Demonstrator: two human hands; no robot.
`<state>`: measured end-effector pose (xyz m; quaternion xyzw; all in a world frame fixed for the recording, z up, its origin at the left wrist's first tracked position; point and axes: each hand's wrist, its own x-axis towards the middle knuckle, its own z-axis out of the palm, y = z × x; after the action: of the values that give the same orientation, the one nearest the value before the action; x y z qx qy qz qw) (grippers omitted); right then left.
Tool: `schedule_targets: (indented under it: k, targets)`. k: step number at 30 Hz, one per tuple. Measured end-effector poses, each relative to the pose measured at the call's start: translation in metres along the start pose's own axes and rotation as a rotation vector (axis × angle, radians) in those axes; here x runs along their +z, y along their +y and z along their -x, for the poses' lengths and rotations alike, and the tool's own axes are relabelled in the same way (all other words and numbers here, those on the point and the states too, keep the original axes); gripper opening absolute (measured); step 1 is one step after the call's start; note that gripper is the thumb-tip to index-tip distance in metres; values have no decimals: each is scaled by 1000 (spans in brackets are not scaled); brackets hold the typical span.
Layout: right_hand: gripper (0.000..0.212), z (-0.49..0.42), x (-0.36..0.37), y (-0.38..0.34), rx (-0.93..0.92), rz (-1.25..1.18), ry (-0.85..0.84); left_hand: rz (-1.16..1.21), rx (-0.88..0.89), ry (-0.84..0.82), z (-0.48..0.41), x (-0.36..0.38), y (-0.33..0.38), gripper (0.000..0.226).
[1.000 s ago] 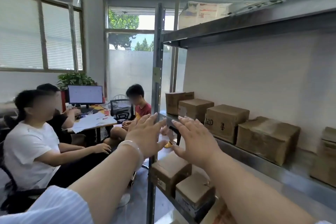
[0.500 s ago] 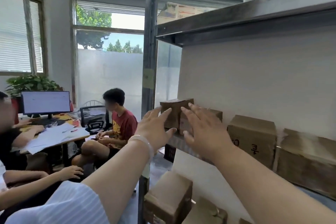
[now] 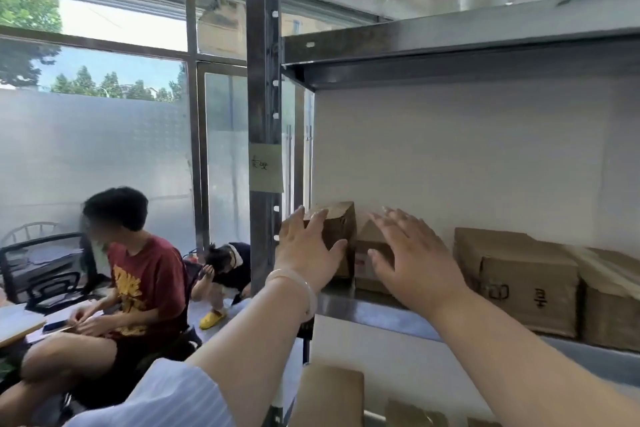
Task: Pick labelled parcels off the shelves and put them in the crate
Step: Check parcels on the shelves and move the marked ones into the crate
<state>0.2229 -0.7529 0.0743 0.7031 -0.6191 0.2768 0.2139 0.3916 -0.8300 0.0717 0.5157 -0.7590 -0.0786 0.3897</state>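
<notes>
Brown cardboard taller parcel (image 3: 337, 236) and shorter parcel (image 3: 372, 263) sat at shelf (image 3: 363, 308) 9 o'clock end. Outstretched left hand (image 3: 304, 250), right hand (image 3: 412, 260): fingers spread wide, gripped nothing.

A: shelf (image 3: 381, 315) is grey metal, smooth, dull sheen; post (image 3: 263, 80) the same.
B: agreed; boxes (image 3: 530, 284) are brown cardboard, matt, creased; note (image 3: 266, 168) on the post is matt paper.
A: bracelet (image 3: 306, 288) pale, glossy; sleeve (image 3: 162, 399) striped cloth.
</notes>
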Motion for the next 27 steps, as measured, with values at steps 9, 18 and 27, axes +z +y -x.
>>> schedule_targets:
  k: [9,18,27]
  targets:
    - [71,14,6,1,98,49,15,116,-128,-39,-24,12,5,67]
    - [66,17,5,7,128,25,51,181,139,230,-16,2,11,58]
    - [56,2,-28,-1,362,-470,98,626,200,509,19,-25,41,50]
